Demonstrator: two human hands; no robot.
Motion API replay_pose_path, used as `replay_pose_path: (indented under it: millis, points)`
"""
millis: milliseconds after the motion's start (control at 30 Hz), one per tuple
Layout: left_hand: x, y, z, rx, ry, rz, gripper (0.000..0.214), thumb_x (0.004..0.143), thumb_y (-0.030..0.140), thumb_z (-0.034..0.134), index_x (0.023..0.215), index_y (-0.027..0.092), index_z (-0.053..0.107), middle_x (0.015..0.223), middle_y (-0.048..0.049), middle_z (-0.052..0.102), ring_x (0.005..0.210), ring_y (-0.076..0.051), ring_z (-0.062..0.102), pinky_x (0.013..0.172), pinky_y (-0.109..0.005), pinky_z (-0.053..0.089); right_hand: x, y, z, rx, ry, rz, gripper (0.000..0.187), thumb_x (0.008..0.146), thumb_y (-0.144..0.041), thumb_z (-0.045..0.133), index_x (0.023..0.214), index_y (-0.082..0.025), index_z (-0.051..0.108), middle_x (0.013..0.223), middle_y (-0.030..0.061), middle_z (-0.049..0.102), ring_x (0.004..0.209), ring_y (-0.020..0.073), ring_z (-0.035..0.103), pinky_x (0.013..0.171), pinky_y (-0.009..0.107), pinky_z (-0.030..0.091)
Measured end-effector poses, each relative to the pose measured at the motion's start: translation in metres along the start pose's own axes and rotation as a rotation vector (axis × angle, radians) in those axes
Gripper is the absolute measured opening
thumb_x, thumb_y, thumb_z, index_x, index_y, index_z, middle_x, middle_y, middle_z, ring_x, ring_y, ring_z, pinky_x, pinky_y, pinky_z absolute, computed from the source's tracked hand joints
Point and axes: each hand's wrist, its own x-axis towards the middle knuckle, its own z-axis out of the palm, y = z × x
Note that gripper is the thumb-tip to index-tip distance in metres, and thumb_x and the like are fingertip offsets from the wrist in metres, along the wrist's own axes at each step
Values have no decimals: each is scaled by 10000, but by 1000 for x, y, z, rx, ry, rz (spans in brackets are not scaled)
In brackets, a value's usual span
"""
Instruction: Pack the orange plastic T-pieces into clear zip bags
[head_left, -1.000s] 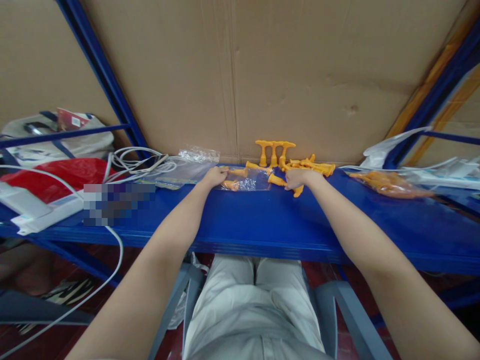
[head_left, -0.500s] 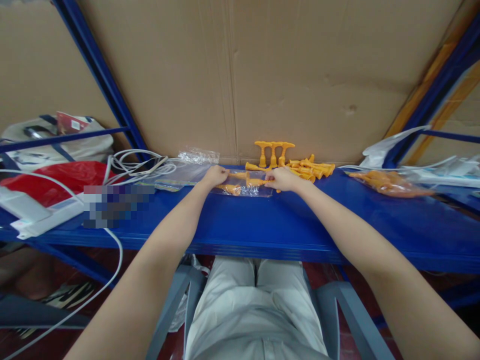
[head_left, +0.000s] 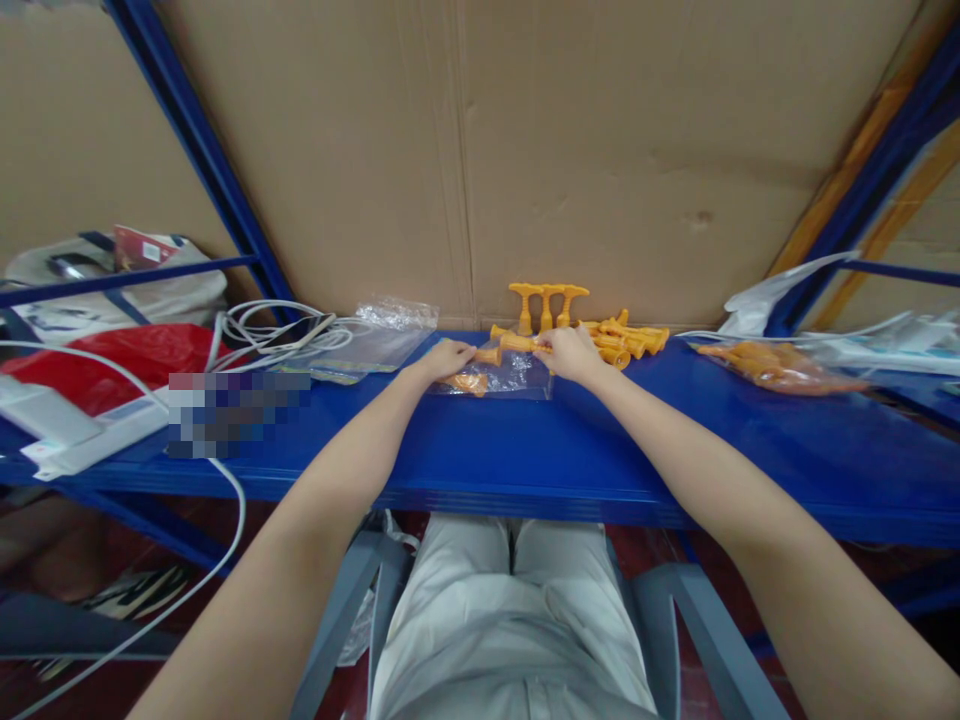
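In the head view my left hand (head_left: 445,360) is closed on an orange plastic piece, a flared end of which (head_left: 489,356) sticks out to the right. My right hand (head_left: 571,354) grips another orange hammer-like piece (head_left: 519,342), its flared end pointing left. Beneath both hands lies a clear plastic bag (head_left: 525,378) with an orange piece (head_left: 466,383) in its left part. Just behind, several orange T-shaped pieces (head_left: 547,303) stand upright. A pile of similar loose pieces (head_left: 634,340) lies beside my right hand, partly hidden by it.
A filled bag of orange pieces (head_left: 772,365) lies on the right of the blue table (head_left: 540,450). Flat clear bags (head_left: 375,345) are on the left, near coiled white cables (head_left: 277,320), a red bag (head_left: 142,360) and a power strip (head_left: 97,430). Cardboard (head_left: 600,150) stands behind.
Both hands have moved slightly to the right. The piece in my right hand has risen up and away from the bag, and the bag has shifted a little right.
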Motion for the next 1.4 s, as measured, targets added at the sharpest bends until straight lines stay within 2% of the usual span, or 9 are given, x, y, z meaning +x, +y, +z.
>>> replay_pose_path:
  millis: [133,267,367,533,667,833,1133,1233,1400]
  points:
    - [-1,1,-2,-37,8,-42,442,939,381,400,990,144,769,1115,-73,749,1069,-252,660,934,-274,481,-3,-5,-1,-77,-35,-47,336,969,-280,453,1118,-132,716,1145,165,721,1118,304,637,925,395,383]
    - [-1,1,-1,-46,75,-76,415,947,296,411,1183,123,704,1298,-77,671,1212,-206,600,1017,-233,425,-5,-6,-2,-82,-94,-98,317,951,-266,479,1095,-127,725,1128,177,724,1123,309,635,951,409,374]
    - [-1,1,-1,-25,96,-121,428,953,276,404,1265,135,661,1345,-74,640,1255,-194,576,1050,-238,403,-5,-6,0,-62,-104,-68,312,949,-260,478,1094,-133,724,1131,178,723,1132,301,637,966,396,385]
    - [-3,4,-2,-3,49,-93,422,960,296,404,1247,151,677,1337,-63,646,1240,-206,587,1046,-248,411,-4,-10,2,-2,-100,31,316,954,-260,466,1121,-146,709,1146,173,720,1134,299,647,929,363,437]
    - [-4,8,-3,26,14,-91,440,968,311,384,1194,111,704,1302,-107,664,1212,-234,606,1015,-263,435,-1,-8,2,38,-78,94,327,944,-301,489,1136,-154,709,1128,161,728,1108,305,660,861,348,475]
    - [-3,5,-4,80,4,-79,441,969,322,368,1119,133,738,1216,-95,712,1147,-234,643,965,-267,470,0,-3,3,39,-105,34,294,941,-297,504,1072,-162,730,1087,127,745,1087,278,667,896,349,454]
    - [-2,3,-3,99,-5,-65,423,948,300,386,1136,138,730,1255,-103,693,1172,-237,631,991,-276,459,0,4,2,79,-131,-91,258,937,-295,534,1067,-174,721,1060,82,755,1015,220,679,855,311,437]
    - [-3,2,-3,95,-6,-39,413,936,303,393,1102,146,737,1219,-96,711,1141,-235,643,986,-279,463,1,4,1,78,-135,-79,250,934,-291,532,1048,-187,728,1080,78,753,1044,231,673,860,317,438]
    - [-3,1,-3,65,0,-13,389,912,330,424,1059,173,748,1175,-67,731,1137,-230,642,973,-267,467,1,-1,2,12,-85,-14,293,939,-273,486,1067,-179,733,1103,130,743,1101,285,658,904,365,431]
